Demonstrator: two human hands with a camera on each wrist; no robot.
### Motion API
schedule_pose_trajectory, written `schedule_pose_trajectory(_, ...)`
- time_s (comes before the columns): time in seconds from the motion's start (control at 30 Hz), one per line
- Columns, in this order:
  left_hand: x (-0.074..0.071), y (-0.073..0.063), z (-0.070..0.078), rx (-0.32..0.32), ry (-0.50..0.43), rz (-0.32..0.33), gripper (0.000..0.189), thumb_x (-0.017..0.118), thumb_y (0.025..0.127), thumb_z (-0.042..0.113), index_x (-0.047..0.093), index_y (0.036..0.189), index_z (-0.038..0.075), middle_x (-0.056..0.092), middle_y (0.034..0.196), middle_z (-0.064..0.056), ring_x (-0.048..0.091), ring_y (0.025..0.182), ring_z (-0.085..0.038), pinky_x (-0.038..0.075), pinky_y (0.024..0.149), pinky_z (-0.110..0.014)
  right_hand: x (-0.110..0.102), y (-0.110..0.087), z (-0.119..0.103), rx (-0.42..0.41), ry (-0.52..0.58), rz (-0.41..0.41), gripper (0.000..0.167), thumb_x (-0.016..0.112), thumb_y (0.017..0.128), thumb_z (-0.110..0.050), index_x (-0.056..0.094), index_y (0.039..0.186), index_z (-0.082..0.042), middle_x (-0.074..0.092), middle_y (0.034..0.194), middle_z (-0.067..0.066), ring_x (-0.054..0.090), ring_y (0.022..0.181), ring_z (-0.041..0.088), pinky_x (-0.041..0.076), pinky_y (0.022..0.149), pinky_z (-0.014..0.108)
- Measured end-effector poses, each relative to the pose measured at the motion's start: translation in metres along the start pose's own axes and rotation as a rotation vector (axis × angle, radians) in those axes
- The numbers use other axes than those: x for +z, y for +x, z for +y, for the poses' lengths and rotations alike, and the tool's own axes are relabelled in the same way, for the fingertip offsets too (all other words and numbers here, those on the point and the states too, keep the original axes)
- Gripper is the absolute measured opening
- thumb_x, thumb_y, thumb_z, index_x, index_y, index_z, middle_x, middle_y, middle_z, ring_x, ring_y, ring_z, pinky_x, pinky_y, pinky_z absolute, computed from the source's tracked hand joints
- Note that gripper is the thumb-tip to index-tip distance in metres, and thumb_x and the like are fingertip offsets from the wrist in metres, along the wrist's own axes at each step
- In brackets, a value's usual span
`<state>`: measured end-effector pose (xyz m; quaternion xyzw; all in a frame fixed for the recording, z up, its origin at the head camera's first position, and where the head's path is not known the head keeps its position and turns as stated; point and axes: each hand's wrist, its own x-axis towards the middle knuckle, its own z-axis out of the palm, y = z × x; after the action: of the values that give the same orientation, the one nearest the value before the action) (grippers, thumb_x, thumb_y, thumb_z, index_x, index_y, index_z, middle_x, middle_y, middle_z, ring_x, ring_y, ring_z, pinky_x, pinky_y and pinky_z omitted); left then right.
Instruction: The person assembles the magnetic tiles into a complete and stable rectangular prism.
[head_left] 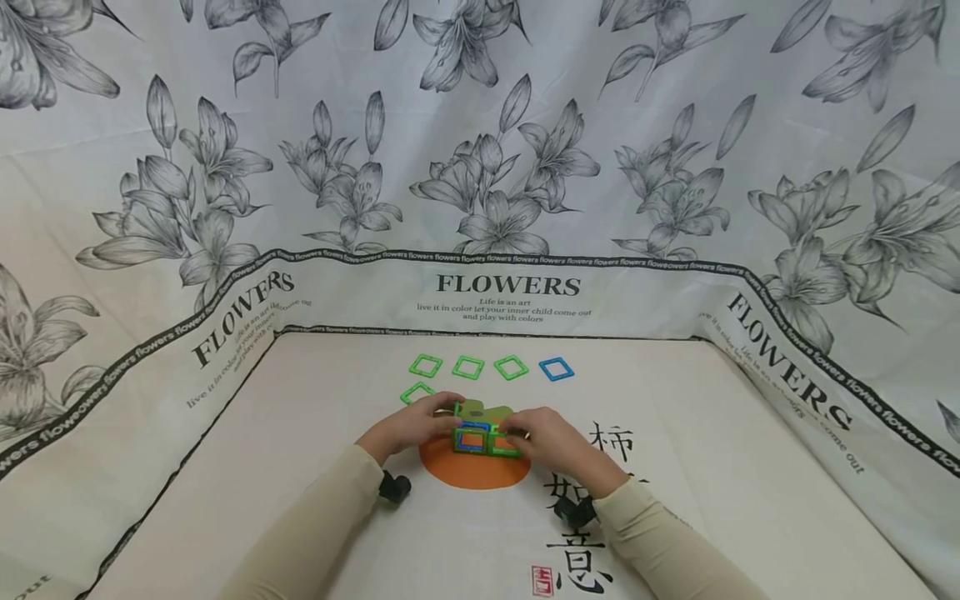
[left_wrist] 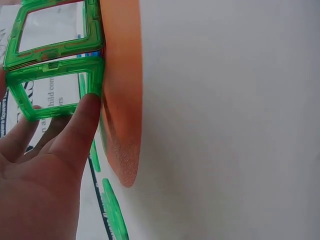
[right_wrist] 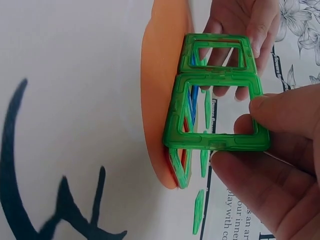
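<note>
A small boxy build of green magnetic tiles (right_wrist: pixel 215 142) stands on the printed orange fruit (head_left: pixel 476 475), with blue and red edges showing inside it. At its left end, my left hand (head_left: pixel 412 425) holds a green square tile (left_wrist: pixel 55 67) between thumb and fingers. My right hand (head_left: pixel 555 437) pinches the edge of the right front tile, thumb on the near face and fingers behind, as the right wrist view shows. Two front tiles meet side by side there. Much of the build's back is hidden by tiles and fingers.
Behind the build lie loose green tiles (head_left: pixel 457 367) in a row, with a blue tile (head_left: pixel 551 362) at its right end. Another green tile (head_left: pixel 409 389) lies near my left hand. Black lettering (head_left: pixel 581 567) is printed on the cloth. Flowered fabric walls (head_left: pixel 510 300) surround the surface.
</note>
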<state>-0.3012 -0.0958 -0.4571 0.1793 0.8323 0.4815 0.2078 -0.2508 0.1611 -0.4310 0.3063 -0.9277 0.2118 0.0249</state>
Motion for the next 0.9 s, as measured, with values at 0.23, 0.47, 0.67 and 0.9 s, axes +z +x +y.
schedule_pose_trajectory(0.23,-0.002,0.003,-0.001,0.010,0.019,0.014,0.055,0.056,0.098,0.029,0.039,0.148,0.016,0.046,0.147,-0.012,0.046,0.133,-0.030,0.045,0.106,-0.046,0.004,-0.002,-0.009,0.032,-0.019,0.026,0.016,0.066,0.091,-0.014,0.073,0.105,-0.012,0.072,0.098,-0.001,0.060,0.082,0.009,0.055,0.076,0.030)
schedule_pose_trajectory(0.47,-0.003,0.008,-0.002,-0.012,0.035,0.094,0.054,0.059,0.096,0.035,0.045,0.144,0.012,0.058,0.130,-0.013,0.066,0.104,-0.021,0.057,0.089,-0.036,0.010,-0.002,-0.017,0.038,-0.043,0.081,0.014,0.067,0.090,-0.014,0.073,0.103,-0.011,0.072,0.092,-0.002,0.058,0.077,0.009,0.054,0.072,0.029)
schedule_pose_trajectory(0.67,-0.002,0.008,-0.002,-0.014,0.080,0.141,0.052,0.059,0.095,0.039,0.052,0.138,0.011,0.067,0.116,-0.009,0.067,0.091,-0.015,0.057,0.085,-0.035,0.016,-0.002,-0.021,0.051,-0.064,0.117,0.015,0.066,0.090,-0.013,0.072,0.103,-0.011,0.072,0.093,-0.001,0.059,0.077,0.007,0.054,0.070,0.027)
schedule_pose_trajectory(0.9,-0.001,0.006,-0.006,0.000,0.073,0.131,0.041,0.054,0.099,0.029,0.056,0.136,0.010,0.064,0.126,-0.008,0.063,0.107,-0.017,0.051,0.099,-0.041,0.017,-0.003,-0.026,0.057,-0.057,0.106,0.016,0.066,0.091,-0.015,0.071,0.105,-0.009,0.072,0.093,0.000,0.059,0.077,0.009,0.054,0.068,0.027)
